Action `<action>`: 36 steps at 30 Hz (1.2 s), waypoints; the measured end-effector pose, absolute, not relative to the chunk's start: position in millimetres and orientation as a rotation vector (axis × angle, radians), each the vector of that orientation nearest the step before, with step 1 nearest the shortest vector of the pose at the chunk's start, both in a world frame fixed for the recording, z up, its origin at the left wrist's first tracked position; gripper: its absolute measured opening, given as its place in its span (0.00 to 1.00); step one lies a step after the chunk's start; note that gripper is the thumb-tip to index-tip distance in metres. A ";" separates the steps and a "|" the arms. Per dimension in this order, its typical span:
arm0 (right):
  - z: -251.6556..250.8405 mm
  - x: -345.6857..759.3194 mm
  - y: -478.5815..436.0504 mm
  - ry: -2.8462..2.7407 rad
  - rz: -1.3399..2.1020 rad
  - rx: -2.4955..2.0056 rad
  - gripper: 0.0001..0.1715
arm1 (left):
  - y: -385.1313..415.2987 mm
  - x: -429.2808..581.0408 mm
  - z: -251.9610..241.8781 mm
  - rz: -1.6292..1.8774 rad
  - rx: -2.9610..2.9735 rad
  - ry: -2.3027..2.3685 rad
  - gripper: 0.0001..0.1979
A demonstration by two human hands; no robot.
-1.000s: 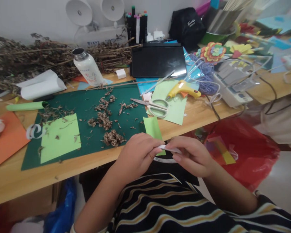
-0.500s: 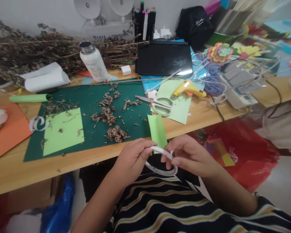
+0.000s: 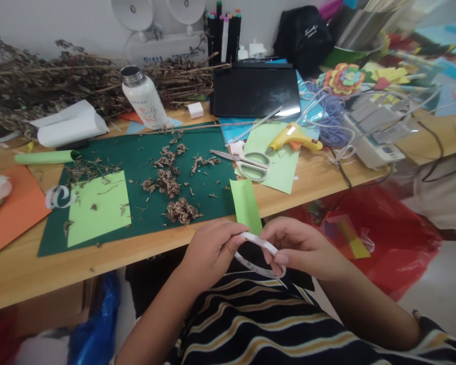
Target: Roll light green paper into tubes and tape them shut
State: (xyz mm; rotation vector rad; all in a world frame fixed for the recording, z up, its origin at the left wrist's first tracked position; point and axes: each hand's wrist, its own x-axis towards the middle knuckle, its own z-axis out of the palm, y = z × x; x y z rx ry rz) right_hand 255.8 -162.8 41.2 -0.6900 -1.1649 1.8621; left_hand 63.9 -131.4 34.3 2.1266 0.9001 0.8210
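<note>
A thin white roll of tape (image 3: 255,268) is held between both hands, over my lap at the table's front edge. My left hand (image 3: 212,253) pinches its left side between thumb and fingers. On the opposite side, my right hand (image 3: 304,248) grips the ring, with thumb and fingertips at its upper right edge. Just behind the roll, a curled strip of light green paper (image 3: 247,205) hangs over the table edge. Crumbled dry leaves (image 3: 182,210) lie in small heaps on the dark green cutting mat (image 3: 213,203).
Scissors (image 3: 254,166) and a yellow glue gun (image 3: 294,138) rest on green paper at right. A white bottle (image 3: 144,99) stands at the back, before dried branches (image 3: 61,76). A power strip (image 3: 374,144) with cables sits further right. A red bag (image 3: 399,238) lies below the table.
Both hands and the tape roll have shifted slightly right and down. My right fingers have moved against the ring's upper edge, where a small tape end stuck up before.
</note>
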 end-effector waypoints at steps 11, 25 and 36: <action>23.8 266.6 -170.8 -1.012 1.988 -0.632 0.29 | -129.9 73.0 34.5 0.782 2.124 0.893 0.12; 32.6 287.1 -173.5 -1.015 2.020 -0.655 0.15 | -127.5 84.5 39.3 0.694 2.186 0.732 0.09; 34.7 308.2 -177.3 -1.065 1.896 -0.757 0.11 | -121.7 90.9 30.2 0.705 2.236 0.771 0.11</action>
